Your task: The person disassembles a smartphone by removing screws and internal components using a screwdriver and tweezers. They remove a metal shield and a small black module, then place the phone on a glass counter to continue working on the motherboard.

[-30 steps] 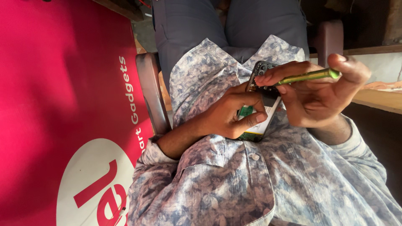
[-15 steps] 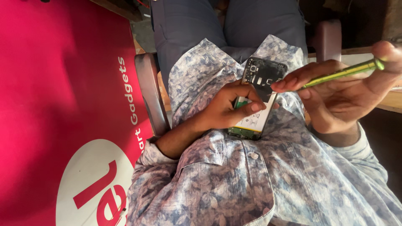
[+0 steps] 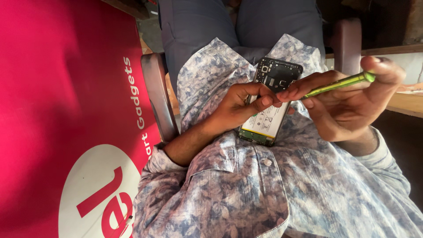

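- Since a second ago my right hand [image 3: 348,110] swung its pinched green screwdriver [image 3: 339,84] out toward 3 o'clock, uncovering more of the opened phone [image 3: 271,103].
- My left hand [image 3: 238,108] clamps the phone over my lap.
- Chair arm [image 3: 154,92] and red banner [image 3: 57,110] lie at 9 o'clock.

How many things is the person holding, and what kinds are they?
Opened phones with the back cover off: 1, the phone, held in the left hand.
Green screwdrivers: 1, the screwdriver, pinched in the right hand.
Total: 2 things.
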